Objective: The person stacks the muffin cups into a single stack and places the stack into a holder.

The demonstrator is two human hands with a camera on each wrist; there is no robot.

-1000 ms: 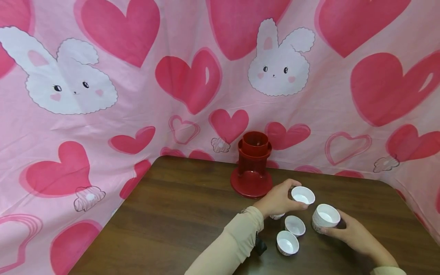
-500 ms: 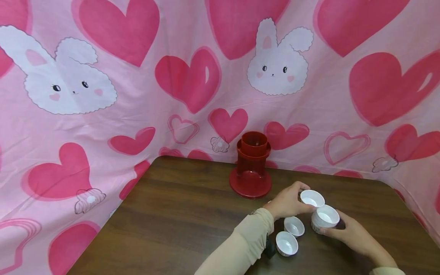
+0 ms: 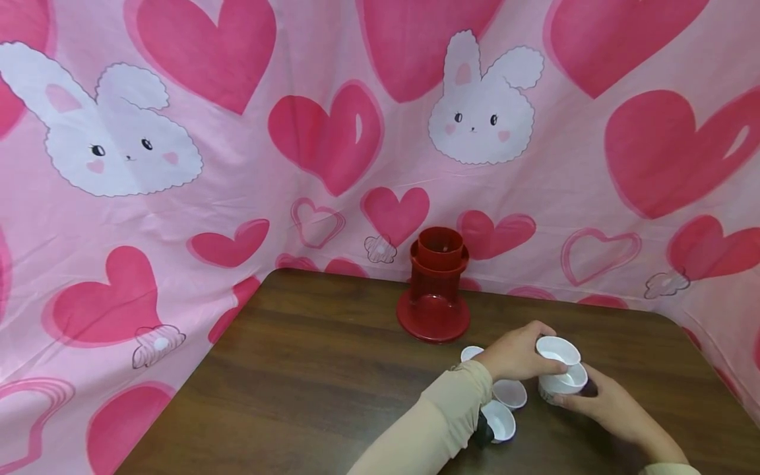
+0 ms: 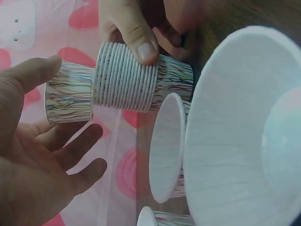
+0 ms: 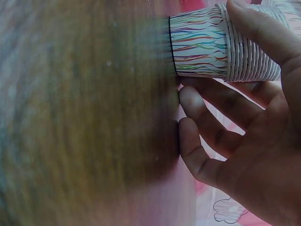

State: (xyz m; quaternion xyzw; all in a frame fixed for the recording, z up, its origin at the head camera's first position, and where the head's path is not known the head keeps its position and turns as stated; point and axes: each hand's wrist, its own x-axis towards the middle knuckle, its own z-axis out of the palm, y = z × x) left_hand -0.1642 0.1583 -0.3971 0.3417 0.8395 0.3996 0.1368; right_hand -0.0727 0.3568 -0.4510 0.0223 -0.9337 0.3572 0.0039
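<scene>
In the head view, my left hand (image 3: pixel 519 354) pinches one white paper cup (image 3: pixel 557 349) between thumb and fingers, its mouth facing up. That cup sits right over a stack of nested paper cups (image 4: pixel 124 77), its lower end at the stack's top rim in the left wrist view. My right hand (image 3: pixel 614 401) grips the stack, the thumb on one side and fingers behind. Thin coloured wavy lines run along the lowest cup's side, and the stack's base rests on the table in the right wrist view. The inside of the stack is mostly hidden.
Beside my left wrist stand three loose paper cups: one farther back (image 3: pixel 472 353), a middle one (image 3: pixel 510 394) and a near one (image 3: pixel 500 422), partly hidden by the arm. A red cylindrical stand (image 3: pixel 436 284) with a round base is at the back of the wooden table (image 3: pixel 309 369).
My left hand has moved right and toward me, carrying its cup from beside the stack to over its mouth. The right hand and stack stay in place.
</scene>
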